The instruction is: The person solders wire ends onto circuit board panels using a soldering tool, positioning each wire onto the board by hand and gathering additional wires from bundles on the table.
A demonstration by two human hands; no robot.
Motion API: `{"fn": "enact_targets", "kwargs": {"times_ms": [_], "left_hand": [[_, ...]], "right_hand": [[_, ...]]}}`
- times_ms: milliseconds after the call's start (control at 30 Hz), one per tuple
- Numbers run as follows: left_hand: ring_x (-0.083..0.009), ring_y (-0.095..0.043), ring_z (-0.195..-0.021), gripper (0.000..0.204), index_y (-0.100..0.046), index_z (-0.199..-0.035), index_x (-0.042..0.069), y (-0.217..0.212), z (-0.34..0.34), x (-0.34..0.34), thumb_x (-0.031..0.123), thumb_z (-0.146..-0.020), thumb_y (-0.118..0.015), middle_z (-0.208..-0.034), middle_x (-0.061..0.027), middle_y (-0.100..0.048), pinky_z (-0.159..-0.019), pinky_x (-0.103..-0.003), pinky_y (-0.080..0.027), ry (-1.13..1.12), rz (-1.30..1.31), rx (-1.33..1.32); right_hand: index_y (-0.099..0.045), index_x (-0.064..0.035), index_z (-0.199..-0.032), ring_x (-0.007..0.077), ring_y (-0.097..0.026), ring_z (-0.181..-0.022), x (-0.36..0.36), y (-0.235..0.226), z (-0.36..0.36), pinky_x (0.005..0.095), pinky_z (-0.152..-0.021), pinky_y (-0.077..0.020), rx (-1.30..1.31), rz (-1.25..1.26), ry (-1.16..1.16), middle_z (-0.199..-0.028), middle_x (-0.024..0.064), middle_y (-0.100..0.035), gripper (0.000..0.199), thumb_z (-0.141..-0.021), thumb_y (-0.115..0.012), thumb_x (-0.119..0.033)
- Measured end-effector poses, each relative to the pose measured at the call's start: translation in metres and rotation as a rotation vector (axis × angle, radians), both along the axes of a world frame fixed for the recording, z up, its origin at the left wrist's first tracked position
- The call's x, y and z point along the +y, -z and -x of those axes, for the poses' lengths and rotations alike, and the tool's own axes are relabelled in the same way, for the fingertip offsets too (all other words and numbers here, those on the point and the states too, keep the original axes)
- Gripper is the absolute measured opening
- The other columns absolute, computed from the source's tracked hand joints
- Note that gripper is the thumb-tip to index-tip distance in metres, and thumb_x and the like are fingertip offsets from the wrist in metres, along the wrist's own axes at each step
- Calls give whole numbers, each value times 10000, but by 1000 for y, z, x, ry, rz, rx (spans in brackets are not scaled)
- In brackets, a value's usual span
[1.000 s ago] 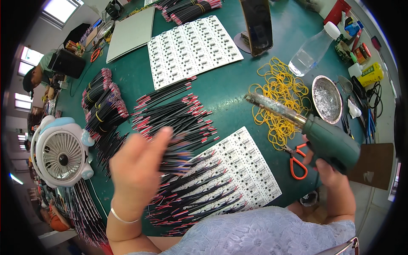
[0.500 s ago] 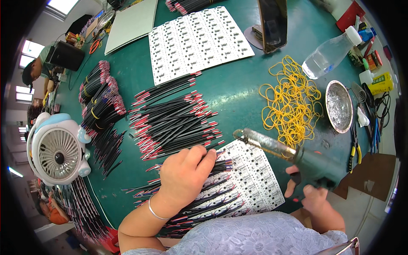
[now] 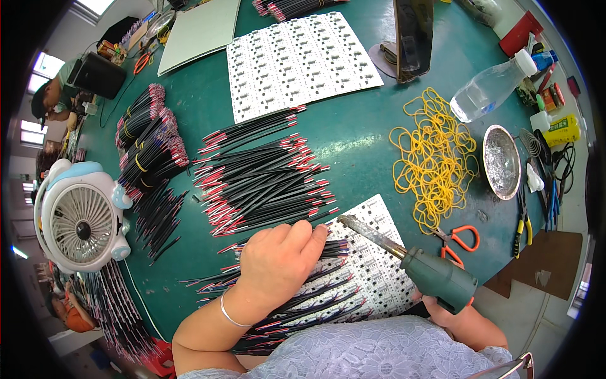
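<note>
My right hand (image 3: 447, 312) grips a green soldering gun (image 3: 439, 276) from below. Its metal barrel points up and left, the tip just above the upper edge of a white circuit board panel (image 3: 392, 268). My left hand (image 3: 273, 264) is closed over the board's left part, thumb and forefinger pressed together near the tip. They seem to pinch a thin black cable, mostly hidden by the fingers. Several black cables (image 3: 319, 287) with red ends lie across the board below. Beyond my left hand is a loose pile of black cables (image 3: 262, 183) with red and white ends.
A second circuit board panel (image 3: 300, 63) lies at the back. Yellow rubber bands (image 3: 435, 158), a metal bowl (image 3: 502, 162), a plastic bottle (image 3: 492, 88) and orange-handled pliers (image 3: 459, 239) are on the right. A white fan (image 3: 82, 221) and bundled cables (image 3: 148, 145) occupy the left.
The soldering gun has moved down and left, bringing its tip closer to my left fingers. The orange-handled pliers, hidden behind it before, now show. My left hand has barely shifted.
</note>
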State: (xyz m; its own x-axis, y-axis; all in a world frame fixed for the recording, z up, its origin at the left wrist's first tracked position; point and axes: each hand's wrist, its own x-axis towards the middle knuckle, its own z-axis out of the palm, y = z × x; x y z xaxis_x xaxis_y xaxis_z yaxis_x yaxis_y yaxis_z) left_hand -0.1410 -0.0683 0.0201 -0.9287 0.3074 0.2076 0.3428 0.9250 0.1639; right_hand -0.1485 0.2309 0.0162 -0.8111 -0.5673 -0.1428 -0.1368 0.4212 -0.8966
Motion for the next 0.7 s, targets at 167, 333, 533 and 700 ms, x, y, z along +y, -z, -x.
{"fn": "enact_targets", "kwargs": {"times_ms": [167,333,533,700], "left_hand": [[-166,-502,-577,253,-674,-938,115,-1,1,0,131,-693,-612,-680,-15,-411,-483,-311,-400,4,16,-15],[-164,-509,-591,249,-671,-938,118,-4,1,0,137,-696,-615,-690,-14,-418,-493,-312,-409,3,38,-36],[-163,-514,-603,242,-664,-937,108,-7,4,1,134,-702,-610,-706,-20,-426,-502,-310,-413,11,43,-63],[-162,-515,-609,250,-658,-941,101,-12,6,1,130,-697,-608,-722,-22,-431,-509,-309,-416,30,100,-86]], "right_hand": [[-652,-28,-995,309,-634,-903,-3,2,3,360,-810,-508,37,-49,-22,-1010,141,-653,317,-679,-678,-48],[-641,-17,-1007,297,-634,-899,-7,0,4,355,-807,-509,32,1,-30,-1003,134,-650,324,-688,-679,-61],[-622,-17,-1045,261,-641,-886,-4,5,3,320,-766,-520,112,-17,-85,-1000,123,-646,366,-685,-688,-38],[-636,-11,-1011,218,-633,-763,-5,7,5,312,-686,-508,263,-14,-109,-935,101,-640,251,-777,-625,-99]]}}
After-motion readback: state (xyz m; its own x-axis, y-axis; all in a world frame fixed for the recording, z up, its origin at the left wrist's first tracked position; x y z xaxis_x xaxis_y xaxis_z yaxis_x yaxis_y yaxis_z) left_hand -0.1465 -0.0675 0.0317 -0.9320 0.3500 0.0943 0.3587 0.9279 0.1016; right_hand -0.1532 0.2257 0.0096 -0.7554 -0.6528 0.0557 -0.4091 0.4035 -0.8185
